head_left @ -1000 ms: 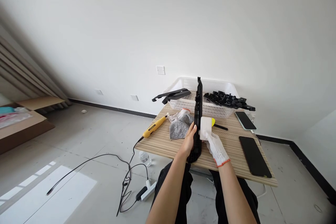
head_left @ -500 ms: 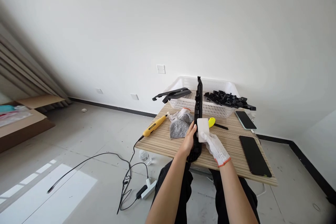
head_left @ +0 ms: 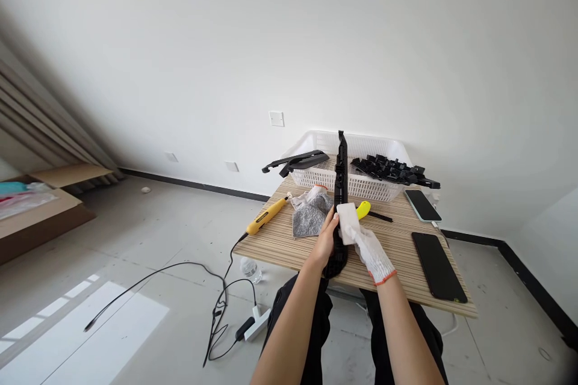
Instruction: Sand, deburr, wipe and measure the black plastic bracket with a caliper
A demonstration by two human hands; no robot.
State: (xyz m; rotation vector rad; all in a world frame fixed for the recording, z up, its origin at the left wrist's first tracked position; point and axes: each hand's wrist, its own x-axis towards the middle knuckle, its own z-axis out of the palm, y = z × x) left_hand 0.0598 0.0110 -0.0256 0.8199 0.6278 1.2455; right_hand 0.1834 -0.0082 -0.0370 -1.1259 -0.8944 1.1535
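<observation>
A long black plastic part point(head_left: 341, 183) stands nearly upright over the table's front edge. Bare and wrapped round its lower half is my left hand point(head_left: 326, 242). My right hand point(head_left: 370, 252), in a white knitted glove with an orange cuff, grips a white rectangular block point(head_left: 348, 221) against the part's right side. Just behind the block lies a yellow-green handled tool point(head_left: 363, 210) with a dark blade. Left of the part are a grey cloth point(head_left: 309, 221) and a white glove point(head_left: 307, 195).
A white basket point(head_left: 320, 179) at the back holds black parts point(head_left: 388, 169). Two phones point(head_left: 438, 266) point(head_left: 422, 206) lie at the right of the table point(head_left: 392, 264). A yellow corded tool point(head_left: 267, 216) lies left. Cables, a bottle point(head_left: 250, 269) and a power strip point(head_left: 258, 325) are on the floor.
The white block and my gloved right hand have shifted slightly left. The black part's top has also moved a little left. My left hand keeps its hold.
</observation>
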